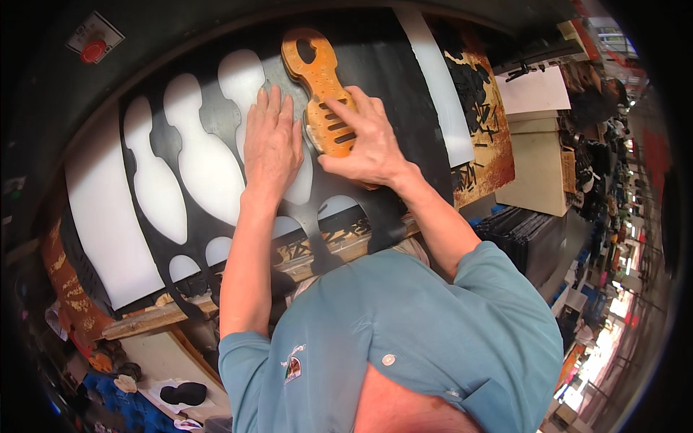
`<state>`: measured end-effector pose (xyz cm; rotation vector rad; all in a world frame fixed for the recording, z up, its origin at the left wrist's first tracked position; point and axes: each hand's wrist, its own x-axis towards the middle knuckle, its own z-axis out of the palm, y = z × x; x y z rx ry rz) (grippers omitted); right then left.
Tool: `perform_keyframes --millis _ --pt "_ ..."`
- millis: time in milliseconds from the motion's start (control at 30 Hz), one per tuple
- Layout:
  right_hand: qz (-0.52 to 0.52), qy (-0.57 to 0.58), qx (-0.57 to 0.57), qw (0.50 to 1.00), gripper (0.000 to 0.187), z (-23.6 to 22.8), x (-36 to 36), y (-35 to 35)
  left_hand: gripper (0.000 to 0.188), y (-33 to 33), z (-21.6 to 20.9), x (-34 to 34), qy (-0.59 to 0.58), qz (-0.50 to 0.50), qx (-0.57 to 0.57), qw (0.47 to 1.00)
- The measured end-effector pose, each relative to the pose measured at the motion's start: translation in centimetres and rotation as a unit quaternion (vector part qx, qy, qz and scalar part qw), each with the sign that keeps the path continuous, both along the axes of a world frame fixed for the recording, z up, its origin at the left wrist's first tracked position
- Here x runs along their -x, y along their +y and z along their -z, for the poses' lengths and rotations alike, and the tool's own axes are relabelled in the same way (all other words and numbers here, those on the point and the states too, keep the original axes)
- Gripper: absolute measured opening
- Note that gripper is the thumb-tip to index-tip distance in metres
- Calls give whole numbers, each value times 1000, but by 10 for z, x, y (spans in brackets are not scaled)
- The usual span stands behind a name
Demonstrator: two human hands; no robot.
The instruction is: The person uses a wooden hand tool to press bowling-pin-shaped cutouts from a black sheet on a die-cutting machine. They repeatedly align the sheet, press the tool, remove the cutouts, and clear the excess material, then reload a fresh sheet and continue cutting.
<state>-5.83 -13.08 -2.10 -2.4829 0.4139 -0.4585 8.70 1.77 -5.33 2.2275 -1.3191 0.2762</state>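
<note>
On a black sheet lies an orange cutting die, sole-shaped, with an oval hole at its far end and several slots in its middle. My right hand grips the die's near part, thumb on the near side and fingers over the top. To its left, my left hand rests flat on the sheet with fingers stretched out, holding nothing and partly covering a sole-shaped cut-out. Several such cut-outs run leftward, showing a white board underneath.
A red push button sits on the dark machine at the upper left. Black scraps lie on a rusty panel at the right, near a beige cabinet and stacked black sheets. A wooden ledge borders the near side.
</note>
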Motion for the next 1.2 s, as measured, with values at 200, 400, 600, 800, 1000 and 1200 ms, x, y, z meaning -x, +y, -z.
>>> perform_keyframes --millis 200,400,600,800,1000,1200 --pt "-29 -101 -576 810 89 -19 22 -48 54 -2 -14 9 20 -7 -35 999" --pt "-27 -134 -593 794 88 -10 27 -50 91 -19 -43 80 388 120 6 914" --pt "-20 -152 -605 781 85 -13 28 -52 57 -19 -44 92 451 140 108 875" --pt "-33 -188 -663 724 78 -7 31 -59 33 -13 -32 91 342 24 157 926" --pt "-23 -259 -698 667 90 -10 59 -71 32 78 -22 22 270 -203 161 927" --pt "-42 -371 -621 689 113 -68 111 -118 36 144 -1 11 419 -200 225 857"
